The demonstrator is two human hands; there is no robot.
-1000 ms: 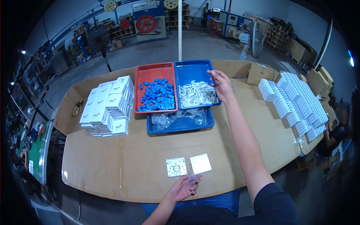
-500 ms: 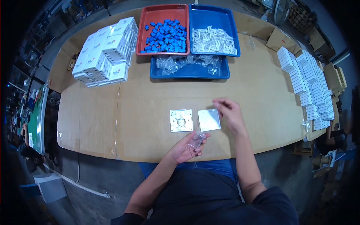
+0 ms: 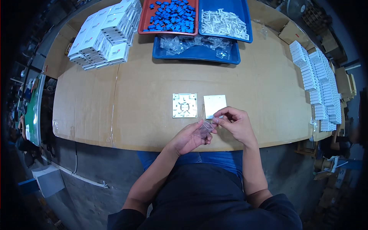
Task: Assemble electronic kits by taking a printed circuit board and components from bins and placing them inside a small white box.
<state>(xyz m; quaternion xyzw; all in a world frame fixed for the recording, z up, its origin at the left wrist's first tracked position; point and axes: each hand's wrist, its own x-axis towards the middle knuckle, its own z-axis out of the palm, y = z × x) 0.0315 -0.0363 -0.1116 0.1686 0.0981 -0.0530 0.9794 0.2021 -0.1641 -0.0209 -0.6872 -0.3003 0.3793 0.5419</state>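
Observation:
Low over the table's near edge, my left hand (image 3: 188, 140) cups a small clear plastic bag (image 3: 203, 130), its fingers curled round it and the bag's mouth facing up to the right. Right beside that mouth, my right hand (image 3: 238, 125) has thumb and fingers pinched together. Whatever is between those fingertips is too small to make out. Just beyond the hands lies a white square frame (image 3: 176, 111) with cutouts and a round centre. To its right is a plain white square plate (image 3: 214, 103), its lower right corner partly covered by my right fingers.
At the back stand a red tray (image 3: 140, 27) of blue pieces and a blue tray (image 3: 249, 34) of white plastic pieces. Before them, another blue tray (image 3: 184, 58) holds clear bags. White boxes (image 3: 92, 40) are piled at left; rows of white pieces (image 3: 314, 84) stand at right.
My right hand has come from above the plain plate to the mouth of the bag in my left hand. The whole view has shifted, so the table sits higher in it.

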